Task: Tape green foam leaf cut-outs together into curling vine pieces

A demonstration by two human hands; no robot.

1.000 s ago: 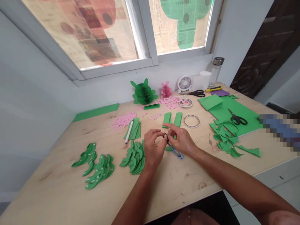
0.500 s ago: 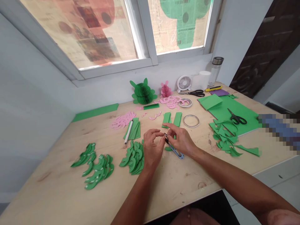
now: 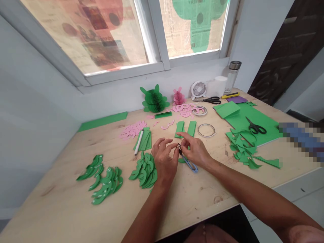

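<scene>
My right hand (image 3: pixel 196 150) grips a light-blue utility knife (image 3: pixel 191 164) near its dark front part, and the handle slants down and to the right below the fingers. Close by, my left hand (image 3: pixel 165 157) has its thumb and forefinger pinched together at the knife's tip. Whatever sits between those left fingertips is too small to make out. A curved green paper piece (image 3: pixel 181 160) lies partly hidden under the knife and right hand. Just left of my left hand is a heap of curved green paper pieces (image 3: pixel 144 170).
Green paper strips with a white marker (image 3: pixel 138 143) lie behind the left hand. Farther back are pink paper curves (image 3: pixel 134 129), tape rolls (image 3: pixel 206 130) and a small fan (image 3: pixel 198 89). To the right are black scissors (image 3: pixel 256 127) and green scraps (image 3: pixel 243 146).
My left hand has shifted slightly left and down, its fingers a little more spread. My right hand and the utility knife are nearly where they were.
</scene>
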